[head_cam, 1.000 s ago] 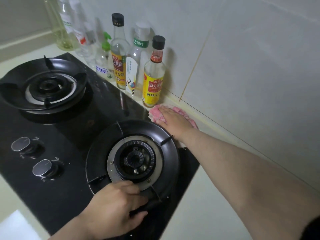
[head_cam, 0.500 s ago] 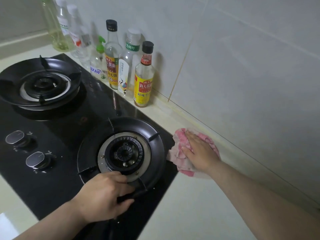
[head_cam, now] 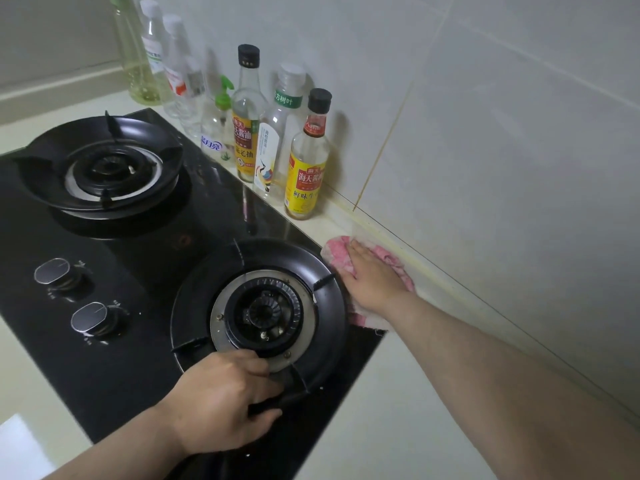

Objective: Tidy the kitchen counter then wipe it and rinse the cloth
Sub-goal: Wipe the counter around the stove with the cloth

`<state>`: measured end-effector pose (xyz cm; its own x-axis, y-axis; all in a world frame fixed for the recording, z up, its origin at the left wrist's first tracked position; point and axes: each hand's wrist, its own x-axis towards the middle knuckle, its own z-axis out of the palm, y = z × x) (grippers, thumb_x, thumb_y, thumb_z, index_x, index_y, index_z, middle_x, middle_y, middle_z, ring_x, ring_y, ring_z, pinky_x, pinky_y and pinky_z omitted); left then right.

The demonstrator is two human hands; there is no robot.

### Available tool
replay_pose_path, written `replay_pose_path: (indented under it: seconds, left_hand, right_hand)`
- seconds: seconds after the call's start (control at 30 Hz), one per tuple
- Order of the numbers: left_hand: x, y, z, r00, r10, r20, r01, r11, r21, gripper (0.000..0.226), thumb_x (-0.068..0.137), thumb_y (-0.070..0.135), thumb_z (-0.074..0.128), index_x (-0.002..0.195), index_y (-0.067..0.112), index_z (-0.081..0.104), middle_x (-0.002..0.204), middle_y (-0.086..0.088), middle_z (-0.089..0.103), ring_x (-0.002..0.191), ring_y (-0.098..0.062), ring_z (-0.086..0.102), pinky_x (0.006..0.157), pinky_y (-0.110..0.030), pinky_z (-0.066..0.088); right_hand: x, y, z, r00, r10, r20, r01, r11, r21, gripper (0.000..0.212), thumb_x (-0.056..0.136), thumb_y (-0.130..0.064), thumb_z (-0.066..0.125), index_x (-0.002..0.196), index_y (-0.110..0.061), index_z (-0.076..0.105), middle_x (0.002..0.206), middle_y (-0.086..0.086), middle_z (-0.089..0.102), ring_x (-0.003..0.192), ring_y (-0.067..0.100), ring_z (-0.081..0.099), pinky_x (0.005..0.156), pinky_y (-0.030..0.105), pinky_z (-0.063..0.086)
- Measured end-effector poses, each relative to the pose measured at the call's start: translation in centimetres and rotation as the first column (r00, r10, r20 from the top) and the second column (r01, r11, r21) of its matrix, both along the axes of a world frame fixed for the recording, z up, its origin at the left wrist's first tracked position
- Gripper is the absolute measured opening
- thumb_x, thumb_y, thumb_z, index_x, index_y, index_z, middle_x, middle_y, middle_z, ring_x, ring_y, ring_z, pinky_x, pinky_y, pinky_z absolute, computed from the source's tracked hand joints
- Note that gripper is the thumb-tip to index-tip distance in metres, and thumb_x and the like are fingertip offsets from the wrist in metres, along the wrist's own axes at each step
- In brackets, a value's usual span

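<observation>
**Cloth under right grip, back strip of tabletop**

While the right hand [head_cam: 372,277] lies flat on the pink-and-white cloth [head_cam: 337,252], fingers straight and together, it presses the cloth onto the pale cream tabletop [head_cam: 408,420]. Cloth sits in the narrow strip between the black glass gas hob [head_cam: 145,341] and the grey tiled wall [head_cam: 502,133]. Cloth shows beyond the fingertips, along the wall side, and below the heel of the hand, where it overlaps the hob's corner. It is just beside the near round black burner ring [head_cam: 325,306]. Left hand [head_cam: 221,400] has its fingers curled round that ring's front edge, thumb beneath. Yellow-labelled glass sauce bottle with black cap [head_cam: 306,168] stands near the cloth, apart from it, at the end of a row of bottles along the wall.
</observation>
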<state>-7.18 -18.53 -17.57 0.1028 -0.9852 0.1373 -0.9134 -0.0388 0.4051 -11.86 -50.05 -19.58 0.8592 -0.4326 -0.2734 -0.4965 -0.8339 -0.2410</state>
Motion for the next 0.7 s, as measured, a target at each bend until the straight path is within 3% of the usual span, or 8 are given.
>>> replay_pose_path:
  seconds: [0.13, 0.33, 0.57, 0.7]
  left_hand:
    - [0.0, 0.0, -0.3, 1.000, 0.000, -0.021, 0.000, 1.000, 0.004, 0.020, 0.078, 0.053, 0.064, 0.083, 0.035, 0.070, 0.074, 0.015, 0.055, 0.067, -0.007, 0.055, 0.060, -0.021, 0.050]
    - [0.0, 0.1, -0.2, 1.000, 0.028, -0.012, -0.027, 0.999, 0.041, 0.022, 0.079, 0.054, 0.062, 0.081, 0.034, 0.069, 0.074, 0.014, 0.055, 0.068, -0.006, 0.054, 0.060, -0.021, 0.050]
    - [-0.1, 0.0, 0.0, 0.999, 0.044, -0.021, -0.043, 0.997, 0.058, 0.022, 0.078, 0.054, 0.061, 0.081, 0.034, 0.069, 0.073, 0.013, 0.054, 0.069, -0.007, 0.056, 0.060, -0.019, 0.049]
    - [-0.1, -0.1, 0.2, 0.998, 0.055, -0.023, -0.053, 0.997, 0.057, 0.022, 0.076, 0.055, 0.062, 0.081, 0.035, 0.070, 0.072, 0.014, 0.055, 0.068, -0.005, 0.055, 0.058, -0.017, 0.047]
  right_hand:
    - [3.8, 0.3, -0.1, 0.998, 0.060, 0.009, -0.060, 0.998, -0.019, 0.069, 0.101, -0.055, 0.029, 0.157, -0.024, 0.004, 0.164, -0.007, 0.000, 0.151, 0.012, 0.007, 0.124, 0.039, 0.012]
    - [4.0, 0.5, 0.1, 0.996, 0.085, 0.020, -0.084, 0.996, -0.038, 0.072, 0.099, -0.057, 0.031, 0.157, -0.023, 0.005, 0.164, -0.007, 0.001, 0.151, 0.011, 0.007, 0.119, 0.030, 0.005]
    - [-1.9, 0.1, 0.3, 0.999, 0.028, 0.028, -0.027, 0.999, -0.025, 0.069, 0.099, -0.055, 0.027, 0.157, -0.025, 0.006, 0.164, -0.009, 0.004, 0.150, 0.008, 0.008, 0.122, 0.030, 0.008]
    - [-6.6, -0.3, 0.5, 1.000, -0.025, -0.016, 0.024, 0.998, -0.058, 0.071, 0.098, -0.048, 0.037, 0.157, -0.021, 0.008, 0.164, -0.007, 0.007, 0.150, 0.008, 0.009, 0.121, 0.026, 0.006]
